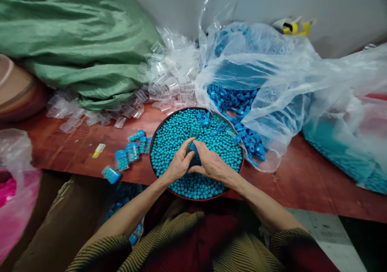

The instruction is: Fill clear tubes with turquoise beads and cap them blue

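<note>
Over a round tray (152,165) full of turquoise beads (169,143), my left hand (180,161) and my right hand (211,163) meet at their fingertips. Between them is a small clear bottle (193,132) with turquoise beads showing inside. A blue cap (192,146) sits at its near end, partly hidden by my fingers. Thumbs and forefingers of both hands are closed around these pieces. A few loose blue caps (204,118) lie on the beads at the tray's far side.
Left of the tray, several filled bottles with blue caps (132,152) rest on the red table (284,183). Clear empty bottles (172,74) are heaped behind, beside a green sack (90,42). A translucent bag (272,74) spills blue caps at right. Another bag (341,143) holds turquoise beads.
</note>
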Available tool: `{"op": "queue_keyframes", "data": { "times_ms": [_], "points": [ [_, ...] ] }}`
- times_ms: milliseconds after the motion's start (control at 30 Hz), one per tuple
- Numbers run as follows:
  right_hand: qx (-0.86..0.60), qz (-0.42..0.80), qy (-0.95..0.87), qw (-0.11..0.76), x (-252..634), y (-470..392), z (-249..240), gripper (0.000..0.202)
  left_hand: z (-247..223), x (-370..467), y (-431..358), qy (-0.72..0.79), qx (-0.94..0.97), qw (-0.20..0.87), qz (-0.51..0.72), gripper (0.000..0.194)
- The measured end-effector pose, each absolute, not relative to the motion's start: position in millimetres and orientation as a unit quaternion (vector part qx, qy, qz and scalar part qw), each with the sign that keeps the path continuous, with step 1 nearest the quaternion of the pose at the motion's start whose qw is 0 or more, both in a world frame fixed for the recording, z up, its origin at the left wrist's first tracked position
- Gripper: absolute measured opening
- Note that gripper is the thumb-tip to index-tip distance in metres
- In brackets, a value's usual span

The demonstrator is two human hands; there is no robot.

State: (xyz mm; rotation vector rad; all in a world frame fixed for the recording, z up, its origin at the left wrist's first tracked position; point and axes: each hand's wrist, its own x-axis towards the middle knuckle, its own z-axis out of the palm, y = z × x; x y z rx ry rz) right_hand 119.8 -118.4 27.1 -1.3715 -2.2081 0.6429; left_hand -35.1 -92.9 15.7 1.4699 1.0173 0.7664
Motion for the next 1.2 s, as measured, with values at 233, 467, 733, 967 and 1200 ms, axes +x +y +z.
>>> {"op": "queue_keyframes", "data": {
  "times_ms": [233,467,733,967,1200],
  "points": [
    [-0.516,0.16,-0.821,0.186,112.8,-118.5,21.8,0.065,17.3,-29.1,-99.0,0.447,0.541,0.625,0.341,0.027],
    [-0.471,0.219,-0.803,0.292,118.4,-110.3,18.4,0.069,27.0,-21.2,-103.0,0.441,0.463,0.662,0.39,0.028],
    [-0.503,0.215,-0.78,0.304,114.9,-115.5,13.3,0.079,30.6,-27.1,-101.0,0.418,0.462,0.673,0.398,0.037],
    [-0.48,0.148,-0.812,0.298,109.7,-117.3,2.3,0.076,33.3,-18.8,-108.0,0.481,0.436,0.651,0.393,0.025],
    [-0.493,0.141,-0.82,0.254,98.3,-118.5,-0.7,0.077,26.7,-25.0,-108.7,0.524,0.499,0.566,0.394,0.015]
  ]
}}
